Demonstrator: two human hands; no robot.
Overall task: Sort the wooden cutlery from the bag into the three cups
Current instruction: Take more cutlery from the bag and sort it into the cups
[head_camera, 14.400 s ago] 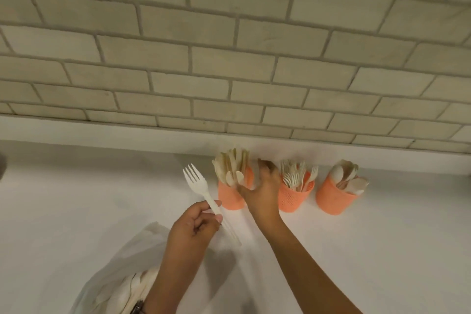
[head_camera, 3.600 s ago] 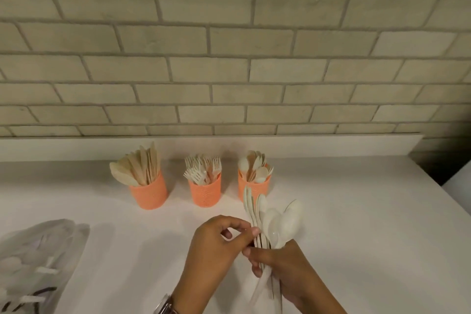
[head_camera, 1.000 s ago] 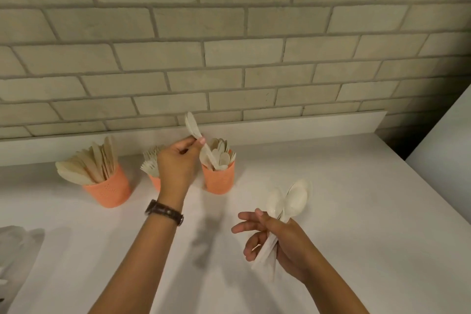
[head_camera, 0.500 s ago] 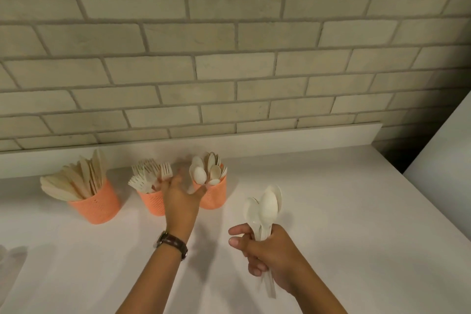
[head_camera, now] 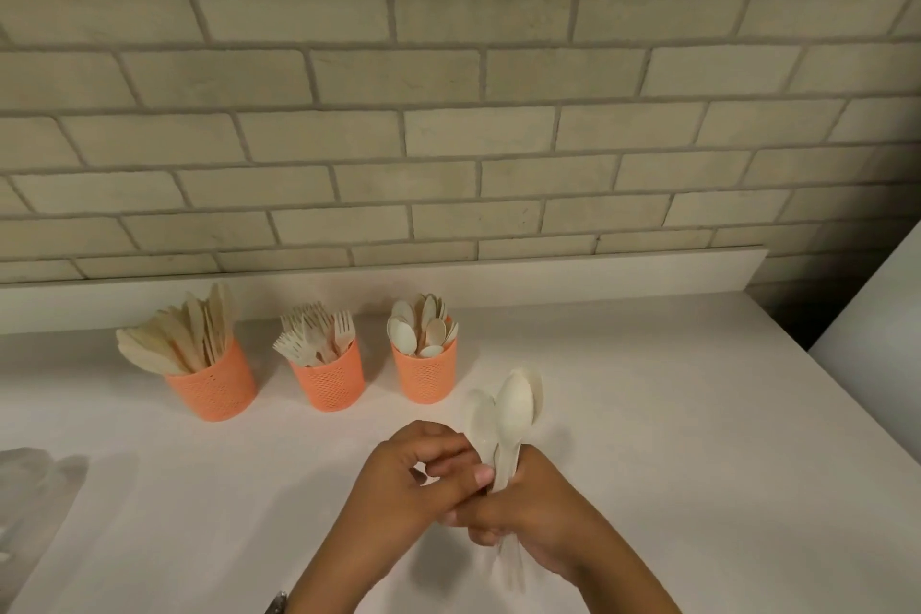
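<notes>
While the right hand (head_camera: 540, 521) grips a bundle of spoons (head_camera: 513, 401), bowls up, the left hand (head_camera: 411, 479) pinches its handles. Item location: over the counter (head_camera: 648, 414), near the spoon cup (head_camera: 423, 376). Also: fork cup (head_camera: 329, 384), knife cup (head_camera: 212, 389); bag (head_camera: 25, 479), far left.

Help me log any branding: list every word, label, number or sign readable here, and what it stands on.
None readable. The orange perforated knife cup, fork cup and spoon cup are unmarked; so are the pale wooden spoons that the right hand grips, the grey brick wall and the white counter. The clear bag at left is too blurred.
</notes>
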